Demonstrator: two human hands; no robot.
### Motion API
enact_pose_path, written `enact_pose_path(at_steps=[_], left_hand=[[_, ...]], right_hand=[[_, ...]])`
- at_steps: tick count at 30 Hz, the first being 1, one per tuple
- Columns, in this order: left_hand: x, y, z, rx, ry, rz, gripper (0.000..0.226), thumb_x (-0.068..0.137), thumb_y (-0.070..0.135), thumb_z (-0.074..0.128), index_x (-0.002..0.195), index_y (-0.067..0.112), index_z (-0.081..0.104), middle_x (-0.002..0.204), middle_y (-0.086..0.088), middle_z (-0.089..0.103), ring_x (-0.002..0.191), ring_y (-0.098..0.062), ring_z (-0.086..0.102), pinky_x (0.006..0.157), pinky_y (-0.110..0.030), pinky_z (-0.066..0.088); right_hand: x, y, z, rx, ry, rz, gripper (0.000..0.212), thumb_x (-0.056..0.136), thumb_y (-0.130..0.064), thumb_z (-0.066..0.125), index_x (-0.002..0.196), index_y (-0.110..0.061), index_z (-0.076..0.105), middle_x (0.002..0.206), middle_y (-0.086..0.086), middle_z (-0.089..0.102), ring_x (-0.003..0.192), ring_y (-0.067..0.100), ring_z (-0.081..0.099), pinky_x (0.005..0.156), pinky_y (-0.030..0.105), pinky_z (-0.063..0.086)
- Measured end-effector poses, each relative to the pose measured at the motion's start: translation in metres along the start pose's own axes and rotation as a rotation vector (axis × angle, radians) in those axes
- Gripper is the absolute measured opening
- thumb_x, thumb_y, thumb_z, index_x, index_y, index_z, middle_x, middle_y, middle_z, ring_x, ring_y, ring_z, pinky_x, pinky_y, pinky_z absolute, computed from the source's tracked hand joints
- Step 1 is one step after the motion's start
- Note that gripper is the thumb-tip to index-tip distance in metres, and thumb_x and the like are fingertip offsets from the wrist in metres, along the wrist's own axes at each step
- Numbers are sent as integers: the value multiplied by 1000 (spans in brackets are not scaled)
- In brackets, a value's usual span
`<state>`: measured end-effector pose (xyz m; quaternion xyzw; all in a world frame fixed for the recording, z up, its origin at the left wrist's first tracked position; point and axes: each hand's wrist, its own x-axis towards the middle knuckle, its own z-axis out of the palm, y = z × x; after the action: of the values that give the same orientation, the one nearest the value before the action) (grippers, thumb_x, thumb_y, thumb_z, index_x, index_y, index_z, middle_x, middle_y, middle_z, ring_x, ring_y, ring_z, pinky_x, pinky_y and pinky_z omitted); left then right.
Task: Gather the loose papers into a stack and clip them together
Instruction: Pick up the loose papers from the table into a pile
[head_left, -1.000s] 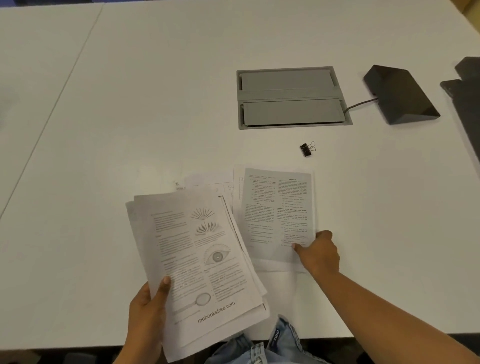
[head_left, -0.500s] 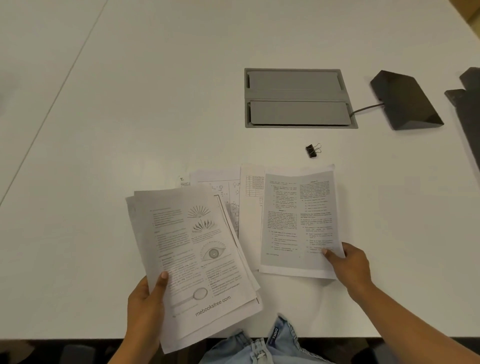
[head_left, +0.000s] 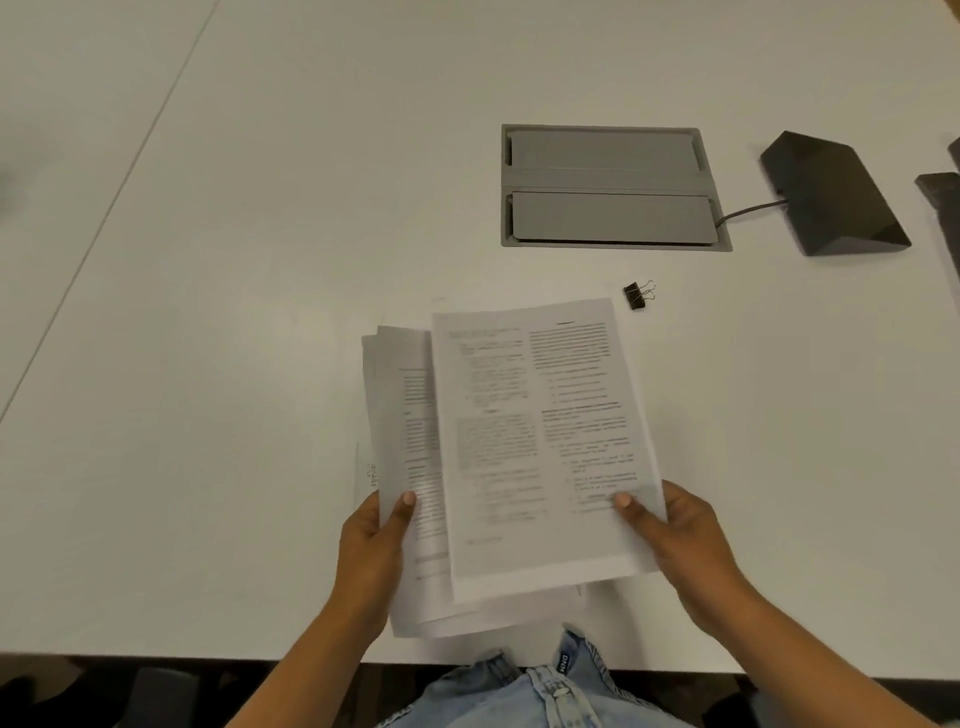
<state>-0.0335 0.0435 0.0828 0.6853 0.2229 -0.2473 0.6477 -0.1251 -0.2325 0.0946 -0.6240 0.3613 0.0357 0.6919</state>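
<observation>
Several printed papers (head_left: 535, 441) form one rough pile held over the near part of the white table (head_left: 260, 260). The top sheet has two columns of text and sits offset to the right of the sheets under it. My left hand (head_left: 376, 540) grips the pile's lower left edge, thumb on top. My right hand (head_left: 670, 530) grips the lower right corner of the top sheets, thumb on top. A small black binder clip (head_left: 636, 295) lies on the table just beyond the pile's upper right corner, touched by neither hand.
A grey recessed cable hatch (head_left: 608, 187) is set into the table behind the clip. A dark wedge-shaped device (head_left: 831, 195) with a cable sits to its right, another dark object (head_left: 943, 202) at the right edge. The table's near edge runs just below my hands.
My right hand lifted the two-column sheets off the table and laid them over the pile in my left hand. Both hands now hold one pile, closer together.
</observation>
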Motion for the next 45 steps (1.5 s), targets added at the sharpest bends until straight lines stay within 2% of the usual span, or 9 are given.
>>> enact_pose_path(at_steps=[8,13,17,20,24,31,34,37,45], left_hand=[[-9,9,31,-181,-40,-117,37,101,47,39,123,30,63,111,-3,74,103,-26,70,92,-45,56],[-11,6,32,-103,-19,6,21,97,23,59,116,27,65,106,3,77,88,-15,76,65,-28,62],[-11,3,19,-71,-5,19,20,96,22,61,115,21,66,100,2,79,84,-19,77,61,-28,61],[-12,2,5,-49,-3,30,17,95,23,60,111,22,67,98,2,79,82,-21,77,60,-30,61],[-13,0,-14,-10,12,44,16,96,24,60,109,20,67,97,1,79,81,-24,77,61,-33,62],[-10,-4,-35,0,110,52,14,96,26,60,107,23,68,97,1,79,85,-30,75,65,-38,59],[-8,-5,-43,-19,133,50,13,96,25,60,106,25,69,95,3,79,87,-30,74,68,-41,59],[-5,-5,-47,-22,152,46,12,96,25,60,104,27,69,96,1,78,88,-32,73,70,-42,59],[1,-5,-44,10,164,38,12,97,24,59,104,29,67,104,-2,75,91,-34,71,74,-46,58]], right_hand=[[-6,6,18,-51,-3,15,24,83,-20,74,105,-14,72,99,0,78,92,21,74,82,35,58],[-8,8,24,-91,-22,3,21,84,-26,71,102,-15,70,96,-2,78,88,16,73,75,28,58],[20,13,19,-171,188,9,18,93,-33,60,102,-18,62,103,-1,69,96,19,67,79,30,52],[50,22,17,-490,371,56,44,89,-40,64,121,-12,55,119,6,63,107,27,62,85,34,48],[71,28,28,-938,396,163,79,75,-50,74,130,-3,43,125,17,55,111,37,58,83,43,52],[78,29,22,-838,339,183,47,85,-31,70,120,-2,55,117,15,65,99,33,62,76,31,46],[76,32,7,-768,369,156,51,86,-36,68,120,1,60,119,15,67,107,36,62,86,35,50],[72,32,-8,-748,370,121,30,89,-31,67,100,-3,66,107,18,70,98,38,64,80,36,51],[59,32,-34,-819,466,45,22,88,-25,67,96,-5,69,92,15,73,73,28,57,69,31,47]])
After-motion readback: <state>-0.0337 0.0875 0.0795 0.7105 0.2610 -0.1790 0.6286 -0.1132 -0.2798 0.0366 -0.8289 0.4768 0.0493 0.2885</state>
